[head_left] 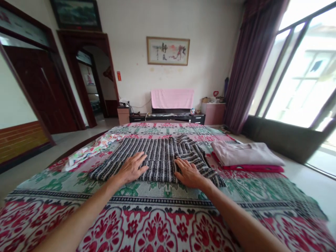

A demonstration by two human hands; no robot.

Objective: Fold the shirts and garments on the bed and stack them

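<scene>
A black and white striped knit garment (154, 154) lies spread on the patterned cloth in front of me. Its right part is folded over in an uneven layer, with a few wrinkles toward the far edge. My left hand (133, 168) rests flat on the left half, fingers spread and pointing inward. On the folded right part lies my right hand (189, 172), also flat with its fingers stretched out. Neither hand grips anything. The cloth beneath the palms is hidden.
Folded clothes, pale grey (244, 154) over red (254, 168), are stacked at the right. A colourful printed cloth (91, 150) lies crumpled at the left. A red, green and white floral cover (157, 227) drapes the table. Beyond stands a low cabinet (198, 119) with a pink cloth (172, 98) above.
</scene>
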